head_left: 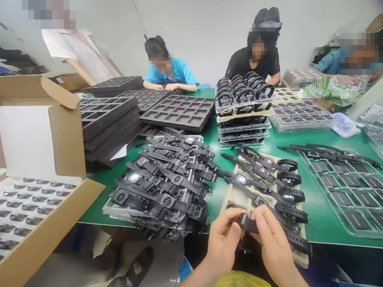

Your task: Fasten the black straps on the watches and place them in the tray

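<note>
Between my two hands is a black smartwatch [250, 225], its strap and buckle end showing at the fingertips; the rest is covered by the fingers. My left hand [222, 241] pinches the buckle side. My right hand [273, 241] has thumb and fingers closed on the strap from the other side. Both are over the near edge of a cream tray [232, 195] of black smartwatches, some with straps laid out straight, those at the right with straps looped. Left of it, many watches [167, 200] with open straps lie on stacked clear trays [112, 209].
At right, a clear tray [338, 207] holds dark square pieces, with straps across its far end. Behind are stacked trays of looped watches [243, 93] and black foam trays [182, 111]. An open cardboard box [67, 215] stands at left. Several people work around the green table [206, 135].
</note>
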